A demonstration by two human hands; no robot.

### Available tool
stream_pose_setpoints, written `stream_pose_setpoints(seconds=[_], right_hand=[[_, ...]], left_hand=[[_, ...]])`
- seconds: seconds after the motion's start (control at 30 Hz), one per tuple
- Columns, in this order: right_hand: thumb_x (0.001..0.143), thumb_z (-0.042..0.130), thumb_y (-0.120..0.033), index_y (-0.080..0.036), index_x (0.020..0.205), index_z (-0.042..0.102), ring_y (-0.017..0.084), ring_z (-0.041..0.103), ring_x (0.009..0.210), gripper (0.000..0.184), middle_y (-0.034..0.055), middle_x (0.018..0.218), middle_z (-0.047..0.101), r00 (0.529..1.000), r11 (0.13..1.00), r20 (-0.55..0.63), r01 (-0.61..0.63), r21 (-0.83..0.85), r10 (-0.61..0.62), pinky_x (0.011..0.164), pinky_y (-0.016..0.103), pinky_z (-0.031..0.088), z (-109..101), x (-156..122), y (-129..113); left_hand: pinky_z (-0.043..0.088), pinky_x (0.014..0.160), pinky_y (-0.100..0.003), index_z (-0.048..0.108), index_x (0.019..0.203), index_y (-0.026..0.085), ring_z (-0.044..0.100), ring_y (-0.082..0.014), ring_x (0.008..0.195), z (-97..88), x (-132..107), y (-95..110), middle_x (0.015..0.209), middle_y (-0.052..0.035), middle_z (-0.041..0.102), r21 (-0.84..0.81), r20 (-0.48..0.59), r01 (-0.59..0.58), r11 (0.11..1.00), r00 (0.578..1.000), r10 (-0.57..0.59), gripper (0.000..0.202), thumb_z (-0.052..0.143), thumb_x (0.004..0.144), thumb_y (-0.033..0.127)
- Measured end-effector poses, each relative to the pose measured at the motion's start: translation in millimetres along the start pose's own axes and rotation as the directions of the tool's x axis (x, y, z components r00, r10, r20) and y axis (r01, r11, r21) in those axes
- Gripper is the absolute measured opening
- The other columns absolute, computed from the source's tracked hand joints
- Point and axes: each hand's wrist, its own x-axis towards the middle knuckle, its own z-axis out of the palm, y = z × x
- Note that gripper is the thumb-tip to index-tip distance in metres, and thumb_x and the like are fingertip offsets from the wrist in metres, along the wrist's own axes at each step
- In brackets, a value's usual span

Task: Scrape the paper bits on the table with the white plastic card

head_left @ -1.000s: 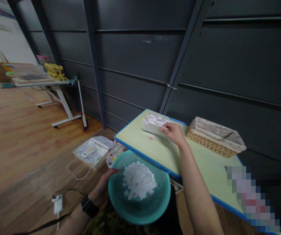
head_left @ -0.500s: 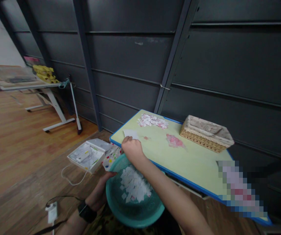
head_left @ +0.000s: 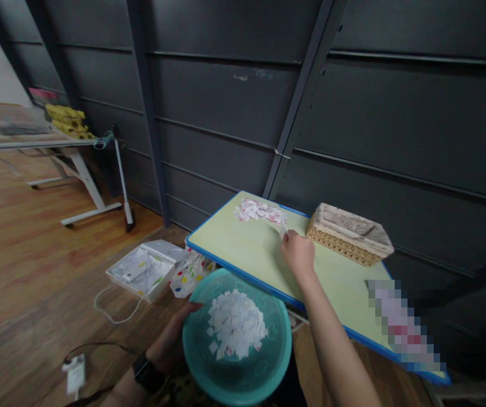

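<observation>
My left hand [head_left: 178,329] grips the left rim of a teal mesh basket [head_left: 279,353], with the thumb over the edge and the other fingers hidden. Many small white paper pieces [head_left: 237,325] are heaped in the basket. Over the pale yellow table [head_left: 226,243], my right hand [head_left: 300,253] is closed on a thin white card [head_left: 283,224], seen nearly edge-on. The card's tip is by the right end of a spread of white and pinkish paper scraps [head_left: 257,210] near the table's back edge.
A wicker basket with a cloth liner [head_left: 348,233] stands at the table's back right. A pixelated patch [head_left: 404,325] covers something at the right end. On the floor lie an open white box [head_left: 141,268], a dotted bag [head_left: 194,271] and a power strip [head_left: 74,373].
My right hand has moved right across the table with the white card, from the left edge to beside the scraps. The pink patch seen earlier no longer shows. My left hand stays on the teal basket.
</observation>
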Motion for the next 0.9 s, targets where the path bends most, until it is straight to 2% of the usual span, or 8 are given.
stream_pose_setpoints(seconds=[0.13, 0.27, 0.37, 0.5, 0.57, 0.63, 0.77, 0.9], right_hand=[[0.084, 0.04, -0.027, -0.011, 0.079, 0.071, 0.024, 0.062, 0.066, 0.035, 0.0165, 0.071, 0.068, 0.982, 0.982, -0.144, -0.1, 0.162, 0.124, 0.06, 0.029, 0.037, -1, 18, 38], [0.082, 0.043, -0.034, -0.011, 0.088, 0.072, 0.026, 0.061, 0.069, 0.037, 0.0152, 0.075, 0.069, 0.942, 0.917, -0.216, -0.165, 0.364, 0.256, 0.058, 0.029, 0.034, -5, 33, 57], [0.084, 0.041, -0.038, -0.012, 0.098, 0.069, 0.026, 0.06, 0.076, 0.041, 0.0152, 0.083, 0.069, 0.92, 0.884, -0.275, -0.135, 0.447, 0.279, 0.062, 0.029, 0.036, -5, 47, 47], [0.089, 0.036, -0.038, -0.014, 0.106, 0.064, 0.023, 0.06, 0.081, 0.041, 0.0129, 0.09, 0.068, 0.958, 0.871, -0.266, 0.038, 0.489, 0.107, 0.067, 0.027, 0.037, 3, 67, 9], [0.091, 0.035, -0.036, -0.014, 0.107, 0.063, 0.022, 0.06, 0.081, 0.039, 0.0131, 0.092, 0.068, 0.973, 0.869, -0.231, 0.089, 0.487, 0.029, 0.069, 0.027, 0.037, 12, 73, -9], [0.092, 0.034, -0.034, -0.014, 0.111, 0.061, 0.022, 0.06, 0.08, 0.039, 0.0132, 0.092, 0.068, 0.979, 0.883, -0.203, 0.09, 0.461, 0.006, 0.069, 0.027, 0.037, 23, 75, -20], [0.094, 0.032, -0.035, -0.015, 0.118, 0.058, 0.02, 0.06, 0.075, 0.041, 0.0126, 0.089, 0.068, 0.981, 0.913, -0.192, 0.064, 0.404, 0.016, 0.068, 0.027, 0.036, 43, 69, -22], [0.094, 0.032, -0.037, -0.018, 0.12, 0.058, 0.02, 0.061, 0.076, 0.041, 0.0113, 0.093, 0.069, 0.975, 0.912, -0.213, 0.136, 0.387, -0.055, 0.069, 0.027, 0.037, 51, 65, -18]], left_hand=[[0.052, 0.053, -0.029, 0.064, 0.091, 0.011, 0.066, -0.0186, 0.05, 1.5, 0, -2, 0.057, -0.0042, 0.073, -0.004, 0.0, 0.002, 1.0, 1.0, -0.002, 0.022, 0.063, 0.075, 0.027], [0.05, 0.048, -0.026, 0.064, 0.073, 0.013, 0.063, -0.0163, 0.046, -0.3, 1, -2, 0.052, -0.0033, 0.07, -0.008, -0.002, 0.007, 1.0, 1.0, -0.007, 0.011, 0.065, 0.073, 0.024], [0.05, 0.051, -0.026, 0.065, 0.075, 0.013, 0.065, -0.0166, 0.048, -1.3, 0, -1, 0.056, -0.0044, 0.072, -0.035, 0.008, 0.006, 0.999, 1.0, -0.006, 0.009, 0.066, 0.071, 0.021], [0.052, 0.055, -0.029, 0.066, 0.093, 0.011, 0.067, -0.0198, 0.053, -2.2, 0, -1, 0.061, -0.0055, 0.074, -0.039, -0.006, 0.016, 0.999, 1.0, -0.016, 0.026, 0.068, 0.071, 0.023], [0.053, 0.057, -0.03, 0.066, 0.091, 0.01, 0.068, -0.0202, 0.056, -4.5, 1, -3, 0.063, -0.0064, 0.074, -0.05, -0.012, 0.004, 0.999, 1.0, -0.005, 0.024, 0.068, 0.072, 0.025], [0.052, 0.056, -0.029, 0.067, 0.082, 0.01, 0.067, -0.0183, 0.054, -7.8, 3, -6, 0.062, -0.0064, 0.074, -0.074, -0.014, -0.005, 0.997, 1.0, 0.004, 0.019, 0.067, 0.072, 0.026], [0.05, 0.05, -0.026, 0.065, 0.073, 0.012, 0.064, -0.016, 0.048, -11.2, 6, -11, 0.055, -0.0041, 0.071, -0.125, -0.012, 0.031, 0.992, 0.999, -0.033, 0.014, 0.068, 0.071, 0.025], [0.051, 0.05, -0.027, 0.064, 0.072, 0.012, 0.065, -0.0181, 0.048, -5.8, 5, -13, 0.055, -0.0066, 0.072, -0.16, 0.004, 0.094, 0.983, 0.996, -0.094, 0.013, 0.066, 0.071, 0.025]])
